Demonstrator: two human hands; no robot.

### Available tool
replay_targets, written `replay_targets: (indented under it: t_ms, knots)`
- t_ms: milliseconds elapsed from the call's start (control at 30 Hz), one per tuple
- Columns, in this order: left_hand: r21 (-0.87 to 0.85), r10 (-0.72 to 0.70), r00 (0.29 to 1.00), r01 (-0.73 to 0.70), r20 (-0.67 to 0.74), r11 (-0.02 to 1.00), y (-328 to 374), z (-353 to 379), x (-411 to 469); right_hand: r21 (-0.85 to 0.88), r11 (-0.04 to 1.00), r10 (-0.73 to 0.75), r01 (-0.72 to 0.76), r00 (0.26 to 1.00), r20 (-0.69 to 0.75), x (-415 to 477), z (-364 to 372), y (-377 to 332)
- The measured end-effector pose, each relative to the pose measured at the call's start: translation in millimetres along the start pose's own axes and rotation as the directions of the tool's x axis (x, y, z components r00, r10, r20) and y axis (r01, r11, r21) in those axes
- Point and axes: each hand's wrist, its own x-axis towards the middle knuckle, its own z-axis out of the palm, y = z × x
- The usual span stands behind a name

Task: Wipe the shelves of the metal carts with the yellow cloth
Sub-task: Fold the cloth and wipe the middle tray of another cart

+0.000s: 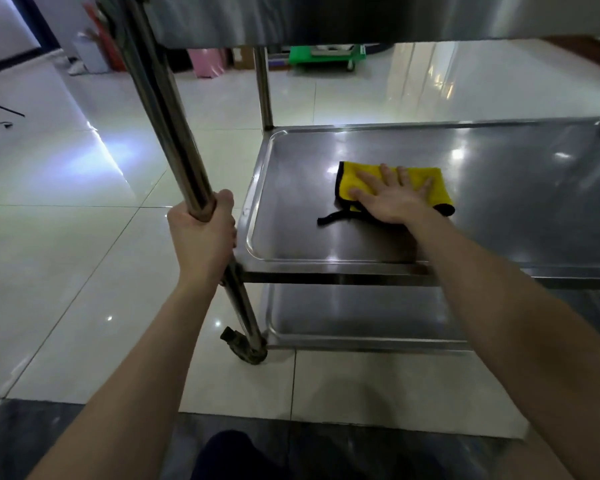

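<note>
Both our hands are busy. Our left hand (pixel 201 233) wraps tightly round the metal cart's upright post (pixel 174 133), and our right hand (pixel 392 199) presses the yellow cloth (pixel 349 178) flat, fingers (pixel 369 178) spread, on the middle shelf (pixel 499 188) towards its left end.

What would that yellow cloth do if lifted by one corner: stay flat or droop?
Probably droop: the yellow cloth lies folded and limp under the right hand, a black strip trailing loose. It looks thin, so likely light. Pushed, it should slide easily, since the middle shelf looks smooth and glossy.
</note>
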Motion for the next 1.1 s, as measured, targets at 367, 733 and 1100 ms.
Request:
replay_targets:
  t_ms: [367, 733, 1100]
  knots:
    - [-0.046, 0.080, 0.995, -0.083, -0.060, 0.996, -5, 4, -1, -0.012, 0.982, -0.187, 0.187, 0.982, -0.029, 116, 6, -174]
    - [-0.032, 0.022, 0.999, -0.023, -0.028, 0.999, -2, 4, 5, -0.075, 0.907, -0.414, 0.415, 0.910, 0.025, -59, 51, -196]
    - [0.095, -0.047, 0.998, 0.043, 0.044, 0.995, 3, -6, 4, -0.015, 0.948, -0.316, 0.317, 0.947, 0.060, -132, 30, -43]
